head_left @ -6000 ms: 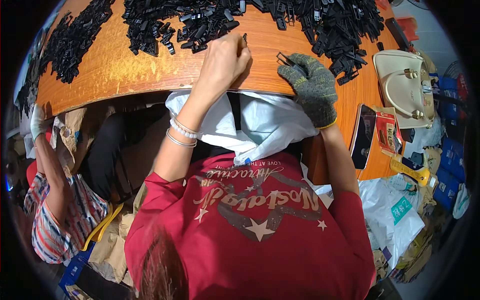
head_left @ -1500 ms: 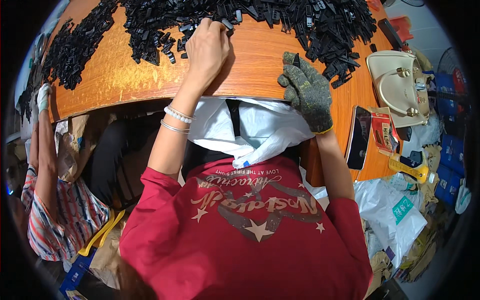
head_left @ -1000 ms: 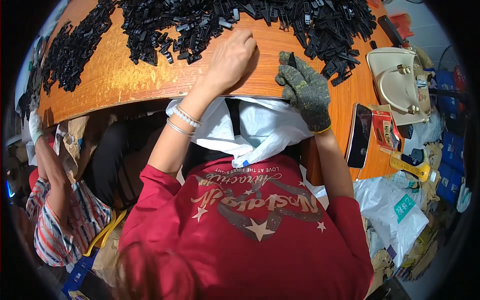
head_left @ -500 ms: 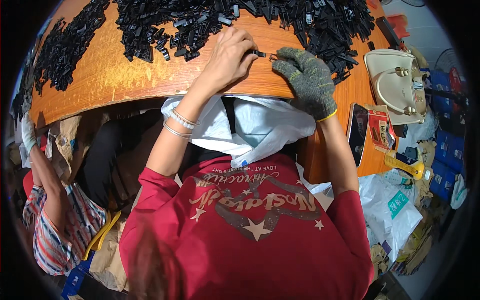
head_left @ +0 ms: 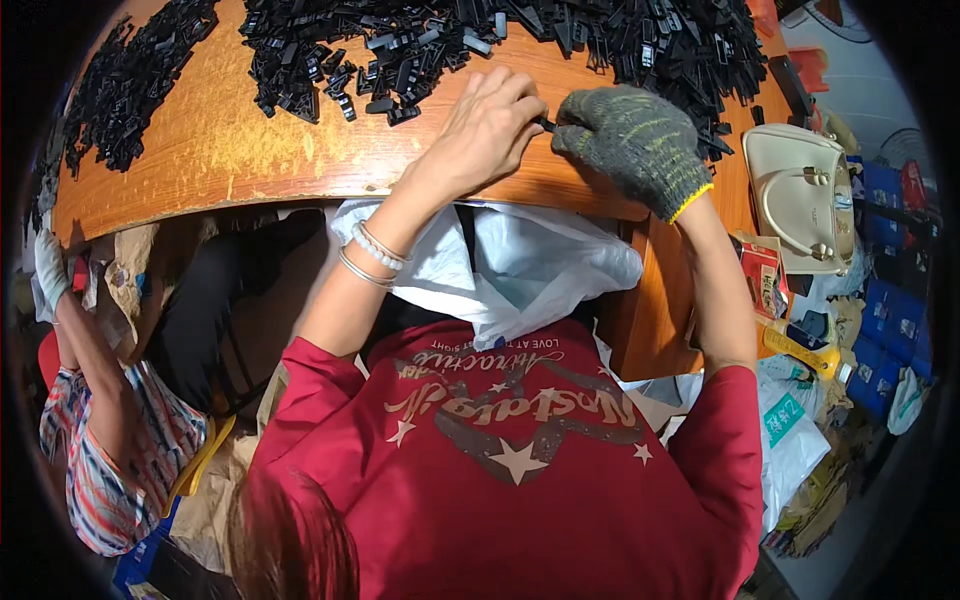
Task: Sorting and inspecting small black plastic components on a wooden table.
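My bare left hand (head_left: pixel 488 132), with bracelets (head_left: pixel 374 250) at the wrist, rests on the wooden table near its front edge. Its thumb and fingers pinch a small black plastic piece (head_left: pixel 545 124), of which only a short bit shows. From the other side, my right hand (head_left: pixel 638 142), in a dark grey knitted glove with a yellow cuff, has its fingers closed on the same piece. Both hands nearly meet there, and the fingers cover most of it. Just beyond them lies a big heap of similar black plastic parts (head_left: pixel 640 50).
Another heap of black parts (head_left: pixel 130 90) lies at the table's far left. At right are a cream handbag (head_left: pixel 800 200), a red box (head_left: pixel 762 275) and a yellow-handled tool (head_left: pixel 805 350). White plastic (head_left: pixel 560 255) hangs below the front edge. A co-worker's gloved hand (head_left: pixel 50 265) is at left.
My right hand's gloved fingers have closed in on the black piece, whose frame-like end showed between the hands before. My right forearm has swung outward and now covers the phone.
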The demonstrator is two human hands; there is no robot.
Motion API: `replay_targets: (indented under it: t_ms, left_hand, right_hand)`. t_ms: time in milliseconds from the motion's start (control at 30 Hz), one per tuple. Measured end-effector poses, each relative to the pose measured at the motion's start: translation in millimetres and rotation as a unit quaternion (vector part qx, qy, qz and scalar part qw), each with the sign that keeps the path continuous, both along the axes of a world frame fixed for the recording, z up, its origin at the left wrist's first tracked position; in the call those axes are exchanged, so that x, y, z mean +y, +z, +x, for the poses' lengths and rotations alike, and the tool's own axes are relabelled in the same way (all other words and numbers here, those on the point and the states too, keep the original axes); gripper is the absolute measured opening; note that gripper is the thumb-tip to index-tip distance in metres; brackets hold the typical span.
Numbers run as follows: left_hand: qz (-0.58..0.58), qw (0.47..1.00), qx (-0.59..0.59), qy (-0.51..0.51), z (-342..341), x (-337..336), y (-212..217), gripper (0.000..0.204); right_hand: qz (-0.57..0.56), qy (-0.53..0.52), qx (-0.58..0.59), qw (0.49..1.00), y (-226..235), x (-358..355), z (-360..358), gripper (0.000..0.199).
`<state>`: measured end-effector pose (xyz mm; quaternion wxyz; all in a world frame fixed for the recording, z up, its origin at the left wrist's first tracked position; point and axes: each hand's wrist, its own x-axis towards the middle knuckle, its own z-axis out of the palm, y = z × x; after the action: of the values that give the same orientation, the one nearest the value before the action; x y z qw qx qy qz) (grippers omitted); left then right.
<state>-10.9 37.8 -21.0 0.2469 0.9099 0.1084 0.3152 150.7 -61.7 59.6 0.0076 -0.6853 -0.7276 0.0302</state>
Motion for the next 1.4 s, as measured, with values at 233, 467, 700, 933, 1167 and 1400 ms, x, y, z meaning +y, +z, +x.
replay_targets:
  t_ms: [233, 467, 700, 933, 1167, 1400]
  left_hand:
    - [0.008, 1.000, 0.017, 0.006, -1.5, -3.7, 3.2, 0.017]
    - [-0.006, 1.000, -0.014, -0.019, -0.2, -5.7, 2.9, 0.018]
    - [0.008, 1.000, -0.029, -0.004, -0.2, -5.2, -3.3, 0.015]
    - [0.000, 0.998, -0.057, 0.004, 2.3, -7.3, -5.4, 0.017]
    - [0.005, 0.998, -0.058, 0.000, 3.3, -5.6, -7.8, 0.015]
    - [0.032, 0.999, -0.032, 0.020, 0.0, -6.4, -2.2, 0.016]
  right_hand:
    - [0.013, 0.071, -0.112, 0.991, -2.3, 11.8, -10.8, 0.015]
    - [0.059, 0.070, -0.083, 0.992, -17.0, 10.0, -10.1, 0.008]
    - [-0.006, 0.047, -0.068, 0.997, -4.7, 7.8, -17.1, 0.014]
    - [-0.078, -0.013, -0.036, 0.996, -4.3, 19.4, -6.4, 0.028]
    - [-0.030, -0.020, -0.034, 0.999, -10.0, 9.3, -6.5, 0.030]
    - [0.113, -0.042, 0.209, 0.971, -25.1, -52.0, 3.1, 0.028]
